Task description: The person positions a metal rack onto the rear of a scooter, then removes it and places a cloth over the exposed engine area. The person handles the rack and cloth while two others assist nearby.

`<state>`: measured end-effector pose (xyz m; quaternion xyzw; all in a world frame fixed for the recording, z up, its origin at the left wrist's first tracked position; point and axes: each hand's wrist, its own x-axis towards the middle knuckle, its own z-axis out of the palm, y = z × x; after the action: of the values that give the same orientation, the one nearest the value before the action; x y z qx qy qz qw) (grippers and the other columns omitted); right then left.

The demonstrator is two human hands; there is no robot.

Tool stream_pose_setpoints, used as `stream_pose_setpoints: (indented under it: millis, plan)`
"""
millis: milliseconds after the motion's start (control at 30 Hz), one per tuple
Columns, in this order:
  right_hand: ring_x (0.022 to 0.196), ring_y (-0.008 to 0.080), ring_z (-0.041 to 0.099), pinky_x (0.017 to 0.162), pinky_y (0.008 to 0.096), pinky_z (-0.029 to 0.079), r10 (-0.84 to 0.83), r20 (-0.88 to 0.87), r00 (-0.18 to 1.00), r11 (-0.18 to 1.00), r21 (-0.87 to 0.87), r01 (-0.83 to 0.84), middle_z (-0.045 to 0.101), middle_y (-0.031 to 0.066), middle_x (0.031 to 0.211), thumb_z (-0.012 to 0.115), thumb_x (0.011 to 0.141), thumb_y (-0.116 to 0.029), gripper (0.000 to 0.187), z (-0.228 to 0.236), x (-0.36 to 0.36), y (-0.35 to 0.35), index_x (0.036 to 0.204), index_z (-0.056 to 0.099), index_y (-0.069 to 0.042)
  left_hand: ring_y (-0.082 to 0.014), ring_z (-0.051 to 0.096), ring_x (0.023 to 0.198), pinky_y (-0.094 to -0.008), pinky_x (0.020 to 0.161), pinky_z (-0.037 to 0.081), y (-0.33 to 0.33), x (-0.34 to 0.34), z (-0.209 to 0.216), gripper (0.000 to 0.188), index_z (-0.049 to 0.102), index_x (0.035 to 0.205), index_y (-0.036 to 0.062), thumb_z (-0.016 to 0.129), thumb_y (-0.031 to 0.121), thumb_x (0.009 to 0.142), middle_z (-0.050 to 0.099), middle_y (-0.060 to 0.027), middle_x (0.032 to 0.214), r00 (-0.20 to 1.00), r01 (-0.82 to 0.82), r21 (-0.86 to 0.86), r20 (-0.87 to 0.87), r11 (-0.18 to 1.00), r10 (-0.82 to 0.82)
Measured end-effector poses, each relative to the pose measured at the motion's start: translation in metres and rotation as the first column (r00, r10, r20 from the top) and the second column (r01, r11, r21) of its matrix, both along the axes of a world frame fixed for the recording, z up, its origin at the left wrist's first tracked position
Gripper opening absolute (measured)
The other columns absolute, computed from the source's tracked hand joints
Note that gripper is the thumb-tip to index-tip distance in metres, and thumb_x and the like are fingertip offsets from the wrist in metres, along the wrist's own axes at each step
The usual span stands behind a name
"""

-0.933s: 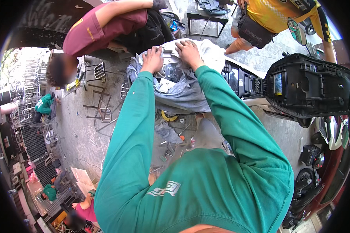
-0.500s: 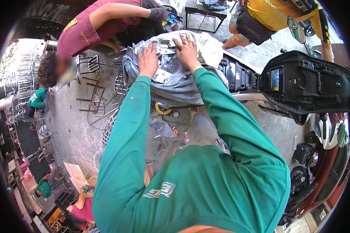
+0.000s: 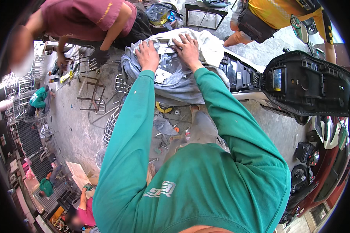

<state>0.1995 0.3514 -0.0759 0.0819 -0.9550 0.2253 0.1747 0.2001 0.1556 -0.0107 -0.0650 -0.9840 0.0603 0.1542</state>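
A scooter stands across in front of me, with a grey-blue cloth (image 3: 175, 91) and a white cloth (image 3: 210, 48) bunched over its rear end. My left hand (image 3: 147, 56) lies on the left part of this covered area, fingers stretched forward. On the other side, my right hand (image 3: 187, 51) presses down flat with its fingers spread. Between both hands, a gap in the cloth shows dark parts and pale metal pieces (image 3: 163, 74). Neither hand grips anything that I can see. The scooter's open storage bay (image 3: 241, 73) and raised black seat (image 3: 307, 85) are to the right.
A co-worker in a maroon shirt (image 3: 85, 19) bends at the upper left, wearing a dark glove (image 3: 100, 56). Someone in yellow (image 3: 274, 15) stands at the upper right. Metal frames (image 3: 91, 93), a yellow ring-shaped item (image 3: 163, 108) and a hammer (image 3: 159, 148) lie on the floor.
The maroon-shirted co-worker has shifted left and bent lower, the gloved hand moving down from the far side toward the floor frames. My hands stay nearly in place on the covered scooter.
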Motion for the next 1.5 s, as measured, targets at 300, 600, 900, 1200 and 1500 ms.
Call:
stream_pose_setpoints:
  millis: [300,600,900,1200,1500]
  plan:
    - [0.139,0.0303,0.051,0.113,0.0467,0.037,0.07,-0.132,0.989,0.996,0.062,-0.062,0.062,0.0069,0.143,0.068,0.096,-0.027,0.039,0.019,0.001,0.012,0.134,0.073,-0.033,-0.0321,0.052,0.122,-0.0522,0.106,0.037,-0.004,0.017,0.012,0.034,0.063,0.12,0.0081,0.068,0.026,0.091,0.057,-0.0118,0.124,0.982,0.187,0.161,-0.072,0.969,-0.177]
    - [0.108,0.0237,0.06,0.096,0.0429,0.044,0.092,-0.007,0.996,0.988,0.124,-0.091,0.067,-0.0008,0.109,0.067,0.09,-0.016,0.031,0.018,0.018,0.019,0.115,0.08,-0.03,-0.0286,0.055,0.117,-0.051,0.1,0.042,-0.018,0.022,0.011,0.028,0.068,0.111,0.0112,0.07,0.019,0.084,0.059,-0.0094,0.118,0.955,0.272,-0.011,0.127,0.962,-0.268]
    - [0.113,0.0254,0.062,0.1,0.0439,0.043,0.073,0.01,0.997,0.987,0.146,-0.073,0.069,0.003,0.108,0.072,0.084,-0.017,0.031,0.045,0.028,0.009,0.113,0.08,-0.026,-0.0307,0.054,0.117,-0.0515,0.1,0.04,-0.007,0.01,0.005,0.034,0.065,0.115,0.0146,0.077,0.025,0.085,0.056,-0.0093,0.118,0.971,0.215,0.065,0.089,0.974,-0.22]
    - [0.101,0.0355,0.066,0.093,0.0463,0.054,0.549,0.195,0.813,0.756,-0.531,-0.383,0.07,0.0134,0.108,0.07,0.095,-0.027,0.024,0.048,0.111,0.002,0.11,0.08,-0.011,-0.0243,0.058,0.119,-0.0471,0.107,0.036,-0.047,0.092,0.054,0.021,0.069,0.115,0.0131,0.068,0.014,0.094,0.067,-0.0045,0.119,0.822,0.407,0.288,0.299,0.867,-0.485]
    - [0.106,0.0341,0.066,0.095,0.0456,0.052,0.485,0.24,0.841,0.822,-0.453,-0.345,0.069,0.014,0.113,0.069,0.097,-0.027,0.024,0.044,0.118,-0.003,0.111,0.08,-0.011,-0.0272,0.054,0.132,-0.0462,0.116,0.033,-0.058,0.101,0.059,0.034,0.066,0.128,0.0125,0.067,0.013,0.094,0.06,-0.0041,0.144,0.863,0.32,0.349,0.276,0.881,-0.423]
